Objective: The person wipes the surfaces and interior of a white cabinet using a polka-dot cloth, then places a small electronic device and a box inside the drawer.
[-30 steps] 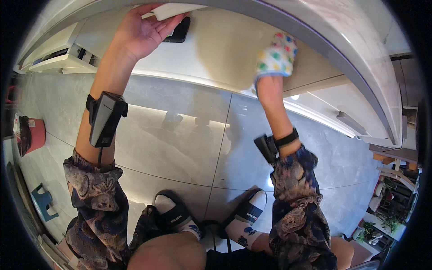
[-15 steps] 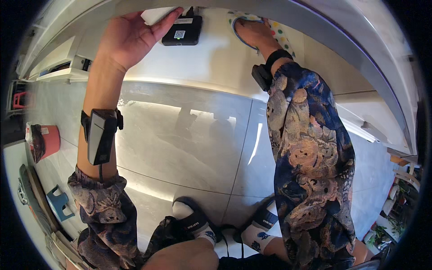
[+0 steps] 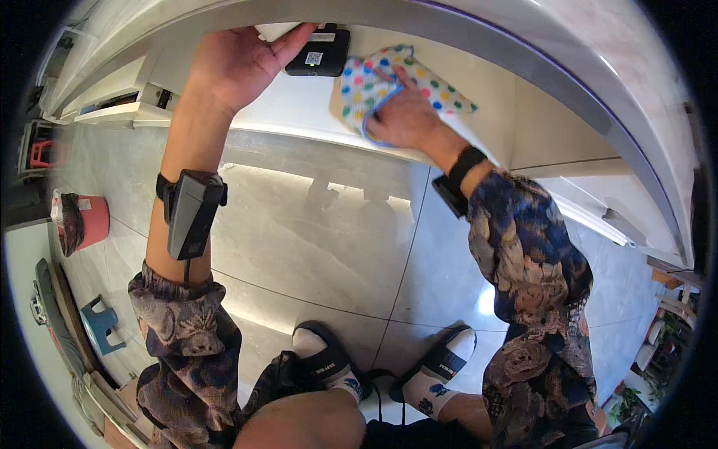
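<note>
My right hand (image 3: 407,116) presses a white cloth with coloured polka dots and a blue edge (image 3: 366,93) onto the pale cabinet top (image 3: 277,116), near its front edge. Part of the cloth spreads out beyond my fingers. At the upper left my left hand (image 3: 243,71) is raised with the palm turned up. A white, flat-sided thing (image 3: 277,31) sits between its thumb and fingers, mostly cut off by the grey rim above. Just right of that hand lies a flat black box (image 3: 318,60) with a label on top.
A curved grey-white edge (image 3: 479,34) arches over the cabinet top. An open drawer or shelf (image 3: 112,108) is at the left. On the tiled floor (image 3: 314,224) stand a pink bin (image 3: 93,224) and a small blue stool (image 3: 101,325). Potted plants (image 3: 632,404) are at the lower right.
My right hand has drawn the cloth left and toward me, to the cabinet's front edge. More of the dotted cloth shows. My left hand still holds the white thing.
</note>
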Demonstrator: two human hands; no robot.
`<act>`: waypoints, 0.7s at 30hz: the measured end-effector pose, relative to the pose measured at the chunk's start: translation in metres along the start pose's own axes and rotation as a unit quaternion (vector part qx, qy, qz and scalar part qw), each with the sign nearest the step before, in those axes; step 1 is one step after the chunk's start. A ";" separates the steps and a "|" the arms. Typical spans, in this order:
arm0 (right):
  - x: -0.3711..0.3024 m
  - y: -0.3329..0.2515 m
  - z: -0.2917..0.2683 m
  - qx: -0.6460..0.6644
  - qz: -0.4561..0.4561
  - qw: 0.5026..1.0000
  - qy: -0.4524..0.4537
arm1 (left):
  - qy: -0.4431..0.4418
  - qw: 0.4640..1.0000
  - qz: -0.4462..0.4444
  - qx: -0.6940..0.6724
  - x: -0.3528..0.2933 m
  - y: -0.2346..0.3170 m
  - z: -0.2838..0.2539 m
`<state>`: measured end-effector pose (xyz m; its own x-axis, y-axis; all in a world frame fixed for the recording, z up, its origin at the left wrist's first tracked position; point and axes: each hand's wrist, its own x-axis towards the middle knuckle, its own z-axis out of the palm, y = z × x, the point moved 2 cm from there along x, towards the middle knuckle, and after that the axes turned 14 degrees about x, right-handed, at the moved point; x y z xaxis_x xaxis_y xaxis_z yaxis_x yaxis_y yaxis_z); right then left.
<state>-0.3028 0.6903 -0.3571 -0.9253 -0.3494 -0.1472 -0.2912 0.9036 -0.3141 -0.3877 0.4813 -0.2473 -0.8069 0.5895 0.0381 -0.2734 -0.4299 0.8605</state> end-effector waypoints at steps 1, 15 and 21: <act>-0.019 -0.007 0.019 0.015 -0.044 0.998 0.031 | 0.010 1.000 -0.015 -0.001 -0.013 -0.006 0.003; -0.011 -0.011 0.014 0.061 -0.001 0.990 0.125 | 0.118 0.990 -0.071 -0.004 -0.064 -0.004 0.051; -0.020 -0.031 0.039 0.001 0.019 0.996 0.092 | 0.104 0.993 -0.056 0.021 -0.073 -0.011 0.044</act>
<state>-0.2654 0.6596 -0.3805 -0.9648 -0.2625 0.0158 -0.2541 0.9150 -0.3132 -0.3021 0.4732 -0.2371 -0.8645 0.4765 -0.1599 -0.3480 -0.3380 0.8744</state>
